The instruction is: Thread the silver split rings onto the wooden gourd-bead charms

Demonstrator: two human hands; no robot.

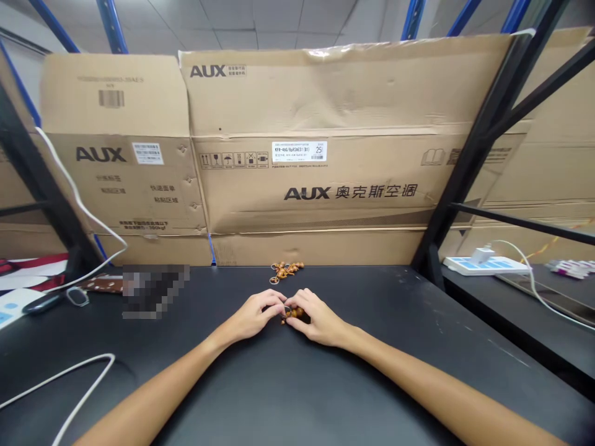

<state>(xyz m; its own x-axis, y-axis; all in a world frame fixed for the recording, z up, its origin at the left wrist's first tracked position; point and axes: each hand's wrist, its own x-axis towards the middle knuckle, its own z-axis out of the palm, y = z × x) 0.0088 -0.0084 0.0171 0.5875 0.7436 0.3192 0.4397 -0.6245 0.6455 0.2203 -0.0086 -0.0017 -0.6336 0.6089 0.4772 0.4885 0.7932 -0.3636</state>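
Note:
Both my hands meet at the middle of the black table (400, 353). My left hand (253, 314) and my right hand (316, 320) pinch a short cluster of brown wooden beads (294, 313) between their fingertips, and a small metal ring (287, 308) shows beside them. My fingers hide part of the cluster. Further back, near the table's far edge, lies a second heap of brown beads with metal rings (286, 271), apart from both hands.
Flattened AUX cardboard cartons (307, 179) stand along the far edge, between black and blue rack posts (483, 142). A white cable (60, 390) lies on the table at left. A white power strip (486, 264) sits on a lower surface at right.

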